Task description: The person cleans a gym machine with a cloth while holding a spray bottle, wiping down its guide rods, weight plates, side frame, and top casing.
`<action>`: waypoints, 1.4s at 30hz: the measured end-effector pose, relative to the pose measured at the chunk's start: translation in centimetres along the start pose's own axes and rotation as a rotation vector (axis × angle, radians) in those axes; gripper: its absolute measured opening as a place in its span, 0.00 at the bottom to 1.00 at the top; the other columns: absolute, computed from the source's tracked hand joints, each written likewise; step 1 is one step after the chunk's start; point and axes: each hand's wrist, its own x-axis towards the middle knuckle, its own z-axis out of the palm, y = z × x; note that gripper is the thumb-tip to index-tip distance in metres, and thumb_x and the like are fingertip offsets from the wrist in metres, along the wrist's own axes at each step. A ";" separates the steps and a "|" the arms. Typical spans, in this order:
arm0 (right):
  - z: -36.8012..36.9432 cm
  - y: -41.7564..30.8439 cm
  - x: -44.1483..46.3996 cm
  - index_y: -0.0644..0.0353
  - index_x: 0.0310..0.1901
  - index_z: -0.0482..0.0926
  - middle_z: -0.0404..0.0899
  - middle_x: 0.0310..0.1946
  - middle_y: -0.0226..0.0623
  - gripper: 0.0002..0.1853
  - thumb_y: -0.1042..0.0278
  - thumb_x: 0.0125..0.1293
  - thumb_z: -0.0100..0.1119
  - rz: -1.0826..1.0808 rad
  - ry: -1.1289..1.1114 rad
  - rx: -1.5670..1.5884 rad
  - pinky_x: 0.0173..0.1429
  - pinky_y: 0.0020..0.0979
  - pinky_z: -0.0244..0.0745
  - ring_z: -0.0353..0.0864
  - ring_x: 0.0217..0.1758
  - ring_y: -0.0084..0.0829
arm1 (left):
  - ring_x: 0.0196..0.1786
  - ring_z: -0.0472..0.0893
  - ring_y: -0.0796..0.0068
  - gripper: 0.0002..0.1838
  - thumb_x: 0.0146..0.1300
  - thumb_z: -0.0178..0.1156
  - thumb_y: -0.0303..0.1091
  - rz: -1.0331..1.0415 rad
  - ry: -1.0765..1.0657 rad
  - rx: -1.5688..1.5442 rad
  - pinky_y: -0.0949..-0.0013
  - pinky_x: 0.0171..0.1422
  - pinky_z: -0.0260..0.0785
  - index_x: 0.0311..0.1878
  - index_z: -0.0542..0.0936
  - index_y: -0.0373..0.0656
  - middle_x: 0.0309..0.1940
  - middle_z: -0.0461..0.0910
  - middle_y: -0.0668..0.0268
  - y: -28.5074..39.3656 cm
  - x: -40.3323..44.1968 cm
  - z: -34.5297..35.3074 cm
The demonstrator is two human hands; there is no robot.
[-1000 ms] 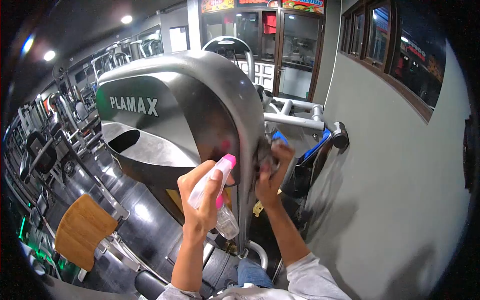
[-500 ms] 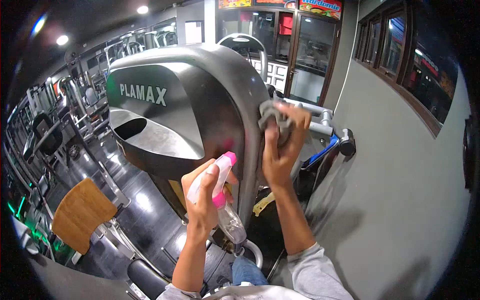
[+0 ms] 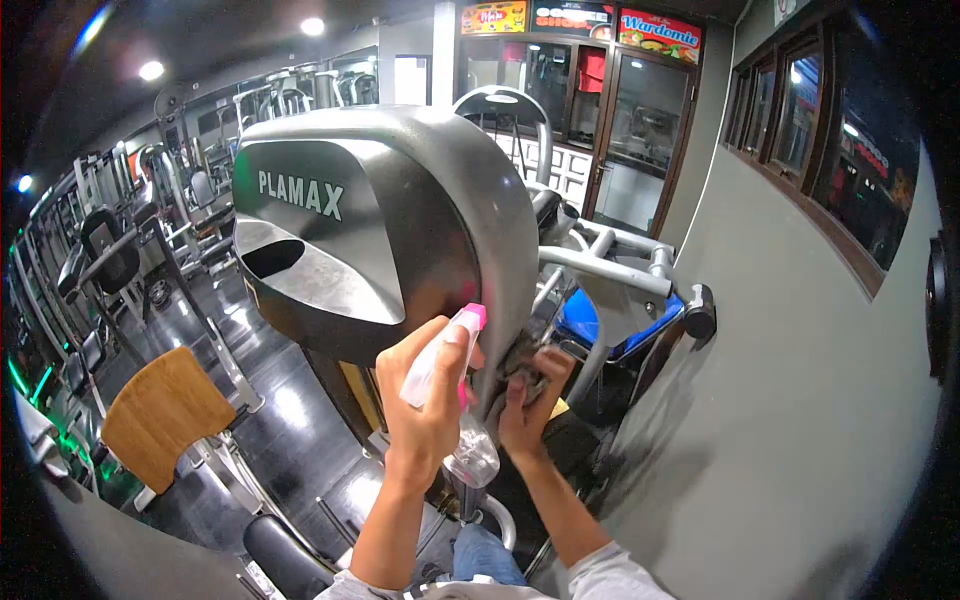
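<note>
My left hand (image 3: pixel 418 405) is wrapped round a spray bottle (image 3: pixel 473 455) with a clear body and a white and pink trigger head. Its pink nozzle points toward the side of a grey machine housing (image 3: pixel 505 200) marked PLAMAX. In my right hand (image 3: pixel 530 415) is a bunched grey cloth (image 3: pixel 524 368), low by the housing's right edge. The hand is slightly blurred, and I cannot tell whether the cloth touches the housing.
A grey wall (image 3: pixel 770 400) with windows runs along the right. Behind the housing are metal tubes (image 3: pixel 610 270) and a blue pad (image 3: pixel 580 315). To the left stand a wooden board (image 3: pixel 165 420) on a frame, a black pad (image 3: pixel 285 552) and gym machines.
My right hand has moved down along the housing's right edge with the cloth. My left hand still holds the spray bottle near the housing. The view has shifted slightly.
</note>
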 end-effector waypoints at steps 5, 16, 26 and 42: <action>-0.8 -0.8 -2.9 0.61 0.51 0.69 0.66 0.49 0.47 0.16 0.67 0.66 0.60 0.230 -0.072 0.087 0.62 0.44 0.61 0.67 0.55 0.44 | 0.18 0.72 0.83 0.26 0.70 0.51 0.50 0.056 0.033 0.102 0.76 0.22 0.60 0.23 0.76 0.37 0.16 0.72 0.69 -0.3 -0.3 1.4; 0.8 -1.3 5.4 0.61 0.50 0.74 0.71 0.43 0.44 0.13 0.64 0.68 0.58 0.082 0.046 0.060 0.60 0.43 0.63 0.70 0.51 0.42 | 0.16 0.69 0.58 0.24 0.68 0.54 0.46 0.228 0.098 0.502 0.62 0.25 0.59 0.21 0.74 0.38 0.14 0.69 0.56 2.0 0.2 1.6; 1.3 -2.3 8.2 0.60 0.51 0.76 0.72 0.46 0.44 0.15 0.67 0.65 0.63 -0.155 0.049 -0.100 0.62 0.47 0.62 0.70 0.53 0.43 | 0.27 0.69 0.62 0.24 0.65 0.52 0.49 0.251 0.077 0.362 0.61 0.33 0.60 0.23 0.78 0.37 0.19 0.70 0.57 1.3 0.6 0.2; -1.8 -0.2 -1.2 0.40 0.46 0.87 0.68 0.44 0.33 0.23 0.65 0.44 0.78 -0.237 -0.231 -0.233 0.52 0.35 0.70 0.71 0.50 0.35 | 0.29 0.77 0.72 0.32 0.66 0.47 0.58 0.122 0.078 -0.005 0.72 0.38 0.65 0.36 0.79 0.31 0.26 0.80 0.58 -2.9 0.8 -6.7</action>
